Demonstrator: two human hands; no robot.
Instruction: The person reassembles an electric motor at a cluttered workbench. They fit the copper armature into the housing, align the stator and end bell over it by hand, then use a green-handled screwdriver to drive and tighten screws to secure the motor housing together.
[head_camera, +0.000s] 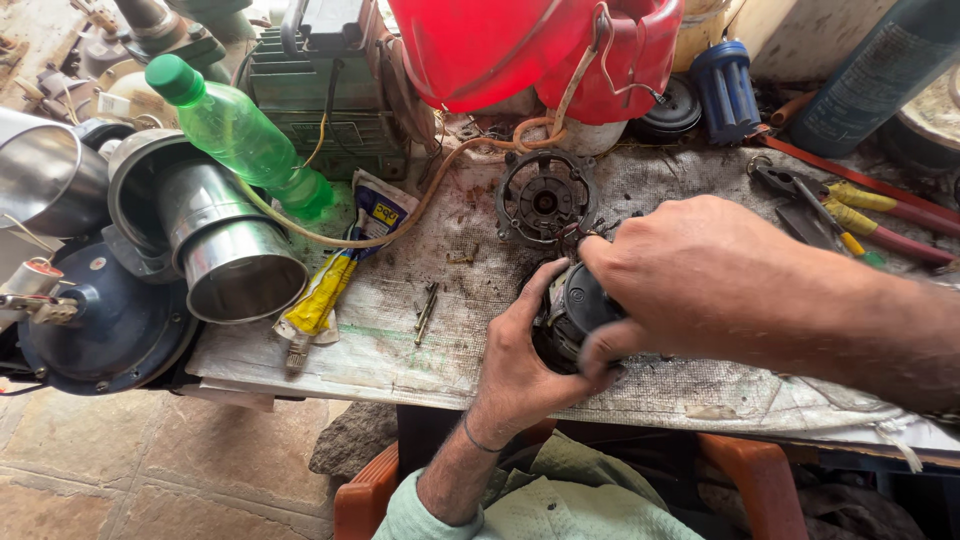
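Left hand (520, 350) cups dark motor body (578, 305) from below | right hand (690, 270) clamps its top | feels heavy, rigid, greasy; I grip the casing, not the wires.

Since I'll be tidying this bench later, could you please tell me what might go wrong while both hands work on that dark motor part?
1. Loose screws lie on the bench beside the left hand; a nudge could scatter them.
2. The motor part, gripped by both the left hand and the right hand, sits near the bench's front edge and could slip off.
3. The green bottle leans over a cable and might topple.
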